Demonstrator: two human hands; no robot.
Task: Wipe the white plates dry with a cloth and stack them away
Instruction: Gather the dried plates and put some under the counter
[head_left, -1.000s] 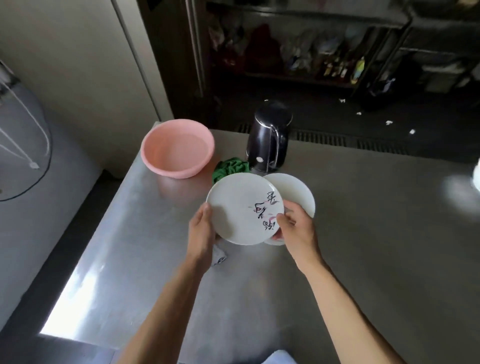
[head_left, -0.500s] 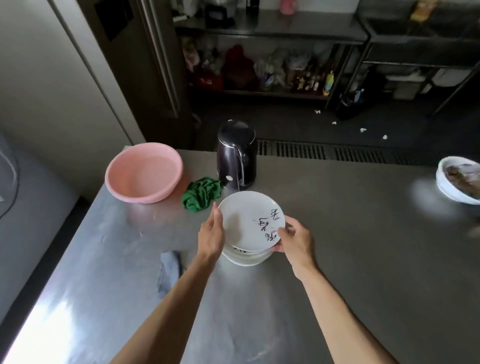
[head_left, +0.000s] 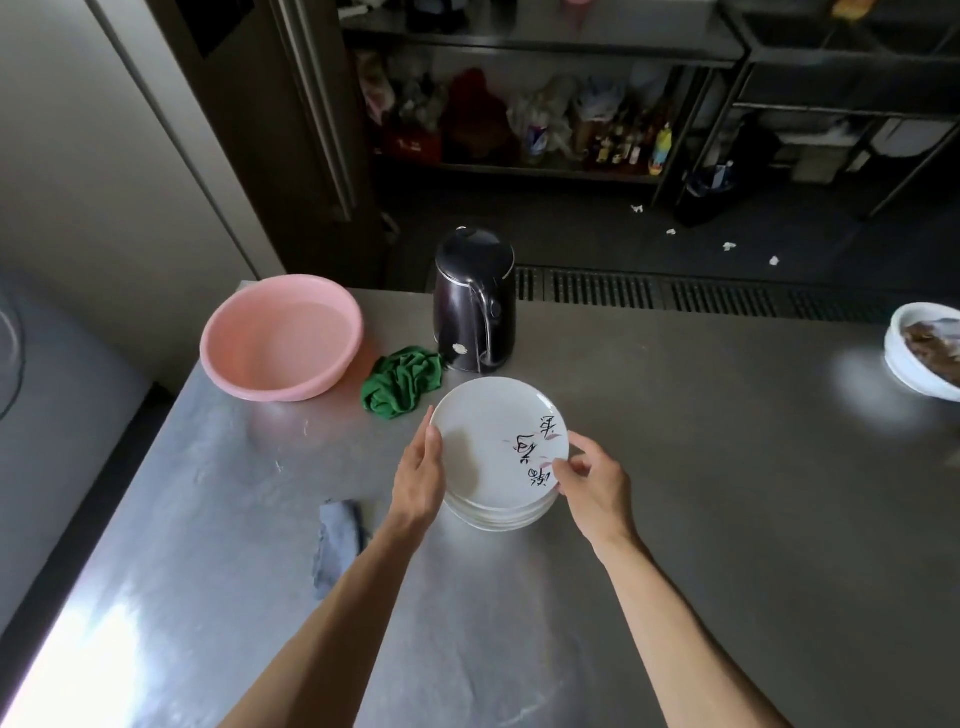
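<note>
A white plate (head_left: 488, 436) with black brush writing lies on top of a stack of white plates (head_left: 498, 517) in the middle of the steel table. My left hand (head_left: 418, 475) rests flat against the left rim of the top plate, fingers straight. My right hand (head_left: 587, 478) pinches the plate's right rim between thumb and fingers. A grey cloth (head_left: 337, 540) lies crumpled on the table left of my left forearm, apart from both hands.
A green cloth (head_left: 402, 382) sits just behind the stack, beside a black kettle (head_left: 472, 301). A pink basin (head_left: 280, 338) stands at the back left. A white bowl with food (head_left: 924, 353) sits at the right edge. The steel table (head_left: 727, 493) drops off at left.
The written plate came down from a raised, tilted hold onto the stack. The grey cloth, earlier under my left hand, now lies on the table. The camera view lifted.
</note>
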